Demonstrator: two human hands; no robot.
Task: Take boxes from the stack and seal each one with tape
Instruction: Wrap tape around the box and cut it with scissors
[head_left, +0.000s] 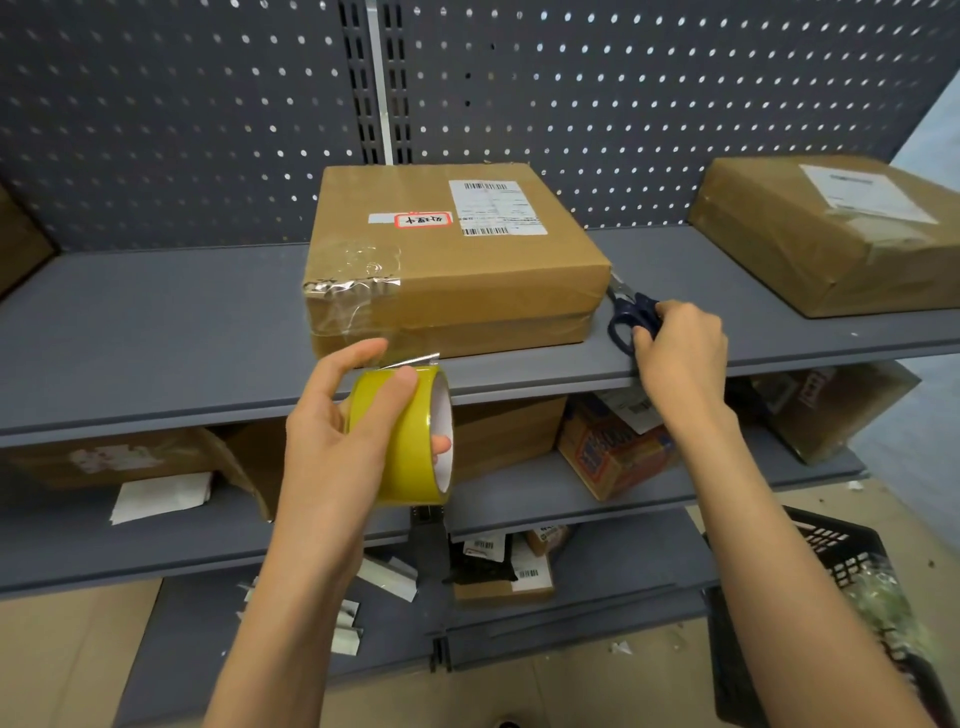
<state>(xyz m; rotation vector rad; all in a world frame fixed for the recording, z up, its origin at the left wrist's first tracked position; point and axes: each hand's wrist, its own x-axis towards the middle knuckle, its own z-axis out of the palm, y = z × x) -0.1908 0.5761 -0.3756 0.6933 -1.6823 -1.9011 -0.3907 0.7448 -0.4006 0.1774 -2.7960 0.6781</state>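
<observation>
Head view, looking down at grey metal shelving backed by a perforated panel (675, 104). On the top shelf (156, 332) a flat cardboard box (452, 270) lies with a shipping label and a red-edged sticker on its lid; clear tape crosses its front left corner and runs down to a roll of yellow tape (410, 431). The left hand (332, 447) grips that roll just in front of the shelf edge, thumb on top, fingers curled through its core. Just right of the box, dark blue scissors (631, 317) rest on the shelf, and the right hand (680, 353) closes round their handles. Farther right, well apart, sits a second taped box (826, 234). Lower shelves hold more cardboard boxes, an orange printed carton (608, 457), loose paper and scraps. A black plastic crate (831, 571) stands on the floor at the lower right, partly hidden by the right forearm.
</observation>
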